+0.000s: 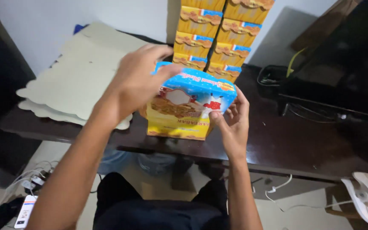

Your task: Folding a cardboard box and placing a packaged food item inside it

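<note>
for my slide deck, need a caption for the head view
Both hands, left hand and right hand, grip a blue-and-yellow box before stacked yellow boxes.

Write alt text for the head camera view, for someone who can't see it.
Two bare hands hold a blue and yellow printed carton on a dark desk, left hand over its top, right hand at its side. Stacked yellow cartons stand behind, flat cardboard sheets lie left.
</note>
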